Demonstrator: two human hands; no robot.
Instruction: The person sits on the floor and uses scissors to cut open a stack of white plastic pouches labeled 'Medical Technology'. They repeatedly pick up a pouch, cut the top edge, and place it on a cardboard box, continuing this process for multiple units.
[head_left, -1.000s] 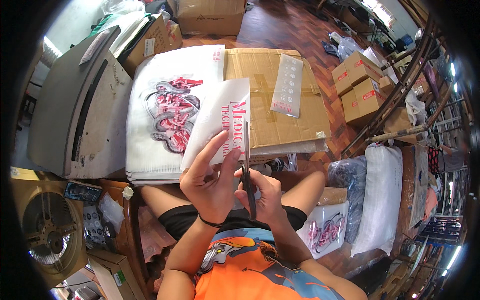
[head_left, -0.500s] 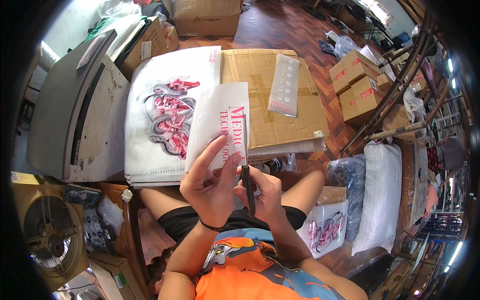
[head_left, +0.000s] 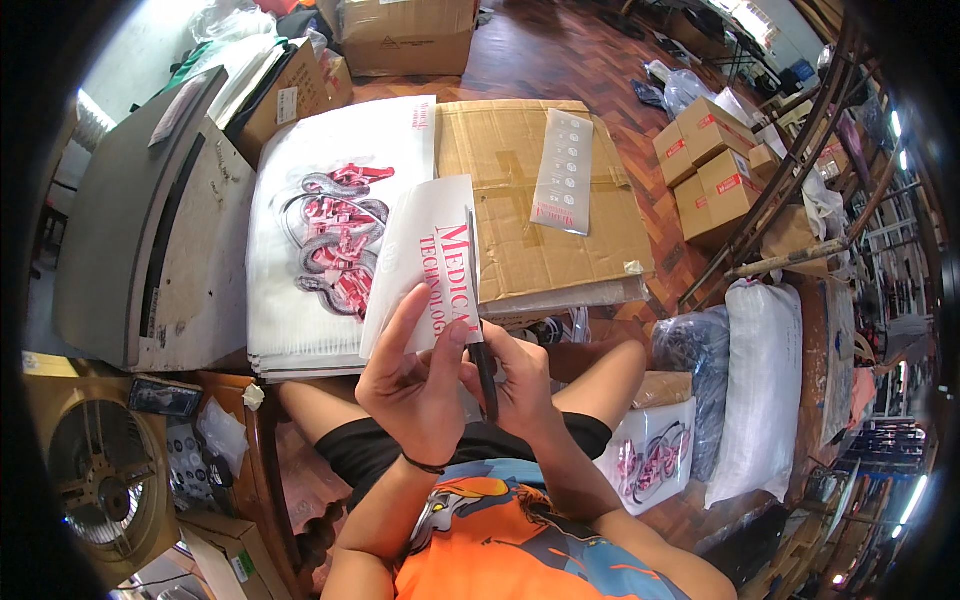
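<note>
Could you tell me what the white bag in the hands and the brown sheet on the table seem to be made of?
The white bag looks like thin glossy plastic film: it bends softly and catches light, though coated paper is possible. The brown sheet looks like matte corrugated cardboard, with fold creases and tape strips.

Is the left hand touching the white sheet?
Touching. The head view shows the left hand with its fingers lying flat against the white sheet, thumb at the lower edge, no gap visible.
</note>
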